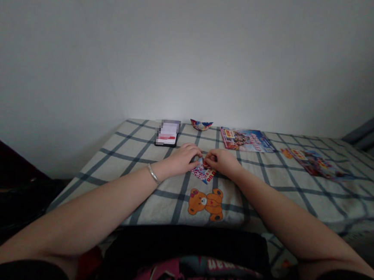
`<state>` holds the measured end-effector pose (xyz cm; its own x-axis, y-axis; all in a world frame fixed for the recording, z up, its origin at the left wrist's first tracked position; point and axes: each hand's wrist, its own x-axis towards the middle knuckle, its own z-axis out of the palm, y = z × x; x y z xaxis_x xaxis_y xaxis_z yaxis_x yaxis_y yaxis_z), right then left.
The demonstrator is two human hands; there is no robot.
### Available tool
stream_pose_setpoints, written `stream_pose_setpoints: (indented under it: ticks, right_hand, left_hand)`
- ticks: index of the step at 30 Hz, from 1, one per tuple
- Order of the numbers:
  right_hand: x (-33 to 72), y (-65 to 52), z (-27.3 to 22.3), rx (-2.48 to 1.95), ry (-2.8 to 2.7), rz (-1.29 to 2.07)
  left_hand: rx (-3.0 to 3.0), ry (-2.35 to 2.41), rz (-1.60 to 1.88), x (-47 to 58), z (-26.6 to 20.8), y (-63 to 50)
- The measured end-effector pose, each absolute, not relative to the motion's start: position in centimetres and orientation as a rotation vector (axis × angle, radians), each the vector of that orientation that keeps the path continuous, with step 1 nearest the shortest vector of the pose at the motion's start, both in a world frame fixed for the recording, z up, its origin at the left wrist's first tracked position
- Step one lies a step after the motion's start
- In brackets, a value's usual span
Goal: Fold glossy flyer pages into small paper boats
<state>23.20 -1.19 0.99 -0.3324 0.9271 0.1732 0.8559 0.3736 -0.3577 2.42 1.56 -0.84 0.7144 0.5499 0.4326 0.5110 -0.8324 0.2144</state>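
A small piece of colourful printed paper (203,175) lies on the checked cloth between my two hands. My left hand (185,158), with a silver bangle on its wrist, has its fingers curled and its thumb at the paper's left edge. Opposite it, my right hand (221,161) is closed in a pinch at the paper's upper right part. My fingers cover the paper's far end, so its full shape is hidden.
Beyond my hands, a phone (167,134) leans near the wall, beside a folded piece of printed paper (201,124). Flat to the right are a printed leaflet (247,139) and another leaflet (317,164). The checked tablecloth (124,150) has a printed bear (206,203) near me.
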Motion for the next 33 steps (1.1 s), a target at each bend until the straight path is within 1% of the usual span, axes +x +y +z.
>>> stream_pose_setpoints:
  ticks: [14, 18, 20, 26, 30, 33]
  right_hand:
    - [23.1, -1.0, 1.0, -1.611, -2.323, 0.209]
    - [23.0, -1.1, 1.1, -1.636, -2.333, 0.187]
    - [22.9, -1.1, 1.1, -1.636, -2.345, 0.171]
    - [22.9, -1.4, 1.2, -1.633, -2.339, 0.141]
    - [22.9, -1.5, 1.1, -1.621, -2.312, 0.134]
    - [23.0, -1.4, 1.1, -1.564, -2.324, 0.086]
  left_hand:
    - [3.032, 1.025, 0.629, 2.9, 0.5, 0.0]
    - [3.103, 1.046, 0.694, 3.0, 0.8, -0.5]
    - [3.135, 1.007, 0.708, 3.0, 0.8, -0.6]
    - [3.091, 0.557, 0.596, 2.3, 0.9, -0.3]
    - [3.039, 0.504, 0.593, 1.8, 0.8, 0.1]
    - [3.082, 0.595, 0.565, 1.7, 0.7, 0.4]
